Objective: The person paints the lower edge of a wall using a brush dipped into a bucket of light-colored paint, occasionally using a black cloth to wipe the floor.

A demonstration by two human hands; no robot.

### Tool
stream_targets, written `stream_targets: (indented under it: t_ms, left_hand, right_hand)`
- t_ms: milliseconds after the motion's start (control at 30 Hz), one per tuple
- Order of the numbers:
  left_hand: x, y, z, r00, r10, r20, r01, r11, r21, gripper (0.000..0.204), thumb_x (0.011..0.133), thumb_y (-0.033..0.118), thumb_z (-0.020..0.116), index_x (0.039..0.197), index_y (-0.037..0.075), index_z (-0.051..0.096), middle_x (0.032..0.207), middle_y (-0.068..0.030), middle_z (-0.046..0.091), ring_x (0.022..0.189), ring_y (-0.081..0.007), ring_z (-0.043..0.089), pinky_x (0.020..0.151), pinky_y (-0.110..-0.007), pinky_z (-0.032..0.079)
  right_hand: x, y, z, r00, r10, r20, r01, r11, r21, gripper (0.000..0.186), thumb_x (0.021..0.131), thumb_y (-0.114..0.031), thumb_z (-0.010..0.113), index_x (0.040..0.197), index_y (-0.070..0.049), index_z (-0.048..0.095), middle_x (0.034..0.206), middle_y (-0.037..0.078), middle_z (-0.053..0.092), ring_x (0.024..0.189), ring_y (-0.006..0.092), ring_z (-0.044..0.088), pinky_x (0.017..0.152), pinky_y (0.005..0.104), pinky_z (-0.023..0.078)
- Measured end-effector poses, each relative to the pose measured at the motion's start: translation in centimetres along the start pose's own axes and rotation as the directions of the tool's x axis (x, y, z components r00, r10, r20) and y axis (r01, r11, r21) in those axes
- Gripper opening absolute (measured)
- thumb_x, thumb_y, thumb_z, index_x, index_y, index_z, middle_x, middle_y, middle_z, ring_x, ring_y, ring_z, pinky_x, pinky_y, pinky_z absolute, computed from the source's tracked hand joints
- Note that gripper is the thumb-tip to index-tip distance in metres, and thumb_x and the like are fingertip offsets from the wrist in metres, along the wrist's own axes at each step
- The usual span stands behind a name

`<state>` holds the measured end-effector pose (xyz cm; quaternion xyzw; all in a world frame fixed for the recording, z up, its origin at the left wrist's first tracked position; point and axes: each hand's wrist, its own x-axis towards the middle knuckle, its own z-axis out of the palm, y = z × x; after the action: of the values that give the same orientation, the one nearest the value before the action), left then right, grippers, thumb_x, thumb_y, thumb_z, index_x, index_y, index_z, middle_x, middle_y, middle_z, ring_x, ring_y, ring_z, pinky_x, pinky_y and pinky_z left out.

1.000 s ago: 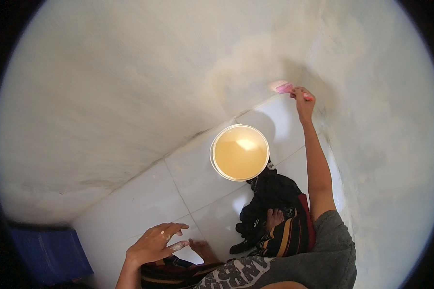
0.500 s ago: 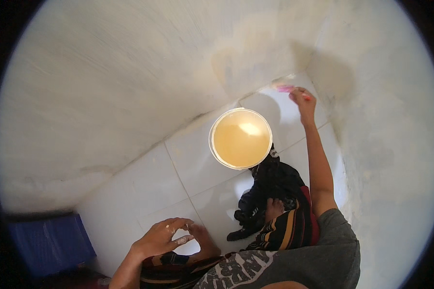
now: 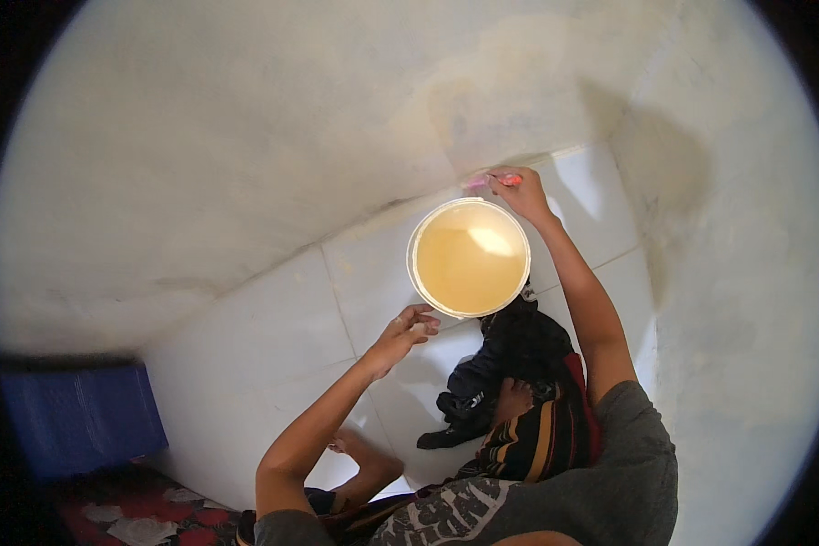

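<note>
My right hand (image 3: 523, 193) is closed around a brush (image 3: 478, 182) with a pink and orange handle. The brush's head is held low, at the line where the wall meets the floor, just beyond the bucket. A round white bucket (image 3: 411, 264) of pale yellow paint (image 3: 464, 278) stands between my arms. Close to the bucket's near left side is my left hand (image 3: 402, 337), empty, its fingers loosely bent and apart. White smudges mark its fingers. I cannot tell whether the fingertips touch the bucket.
A patchy cream wall (image 3: 246, 164) runs along the far side and meets a right wall (image 3: 746, 273) in a corner. White tiles (image 3: 282, 318) cover the floor. Dark crumpled cloth (image 3: 528, 346) lies between bucket and legs. A blue box-like thing (image 3: 82, 414) and red patterned fabric (image 3: 146, 510) are at left.
My right hand has moved left along the wall's foot with the brush, from the corner to behind the bucket. My left hand has moved from my knee forward to the bucket.
</note>
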<state>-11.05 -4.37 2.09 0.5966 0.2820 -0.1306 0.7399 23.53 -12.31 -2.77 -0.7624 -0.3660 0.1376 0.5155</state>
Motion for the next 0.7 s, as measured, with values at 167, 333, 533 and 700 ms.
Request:
stream_targets:
  t_ms: [167,333,533,700]
  left_hand:
    - [1.8,1.3,2.6,0.988,-0.101,-0.114,0.076,0.975,-0.209,0.042,0.093,0.025,0.050,0.126,0.000,0.041,0.119,-0.0126,0.054,0.114,-0.0221,0.052,0.100,-0.038,0.040]
    - [1.6,0.3,3.5,0.984,-0.039,-0.175,-0.047,0.885,-0.463,0.032,0.091,0.023,0.053,0.115,0.003,0.047,0.111,-0.0097,0.056,0.106,-0.0193,0.054,0.096,-0.035,0.042]
    - [1.9,0.9,5.1,0.968,0.043,-0.247,-0.173,0.827,-0.535,0.029,0.091,0.021,0.054,0.111,0.003,0.047,0.105,-0.0085,0.057,0.098,-0.0189,0.057,0.092,-0.036,0.045]
    - [1.8,0.2,4.7,0.951,0.106,-0.290,-0.232,0.866,-0.444,0.035,0.093,0.031,0.049,0.112,0.003,0.048,0.107,-0.0116,0.058,0.101,-0.0234,0.057,0.092,-0.039,0.046]
  right_hand:
    - [2.8,-3.5,0.1,0.999,-0.008,-0.035,0.004,0.994,-0.111,0.020,0.079,-0.020,0.069,0.088,-0.003,0.071,0.069,0.012,0.067,0.060,0.0178,0.061,0.060,0.0317,0.048]
    - [2.5,-14.1,-2.4,0.960,-0.186,-0.209,0.185,0.982,-0.022,0.020,0.081,-0.021,0.069,0.087,-0.002,0.070,0.068,0.011,0.066,0.057,0.0145,0.059,0.057,0.0298,0.047]
    - [-2.4,-20.3,-7.0,0.859,-0.144,-0.491,0.262,0.948,0.182,0.020,0.087,-0.018,0.065,0.091,0.002,0.070,0.071,0.004,0.066,0.060,0.0082,0.058,0.054,0.0223,0.049]
    - [-7.4,-19.0,-9.3,0.990,-0.063,-0.123,0.094,0.960,0.262,0.019,0.088,-0.015,0.061,0.087,0.002,0.069,0.073,0.004,0.066,0.061,0.0081,0.058,0.055,0.0222,0.048]
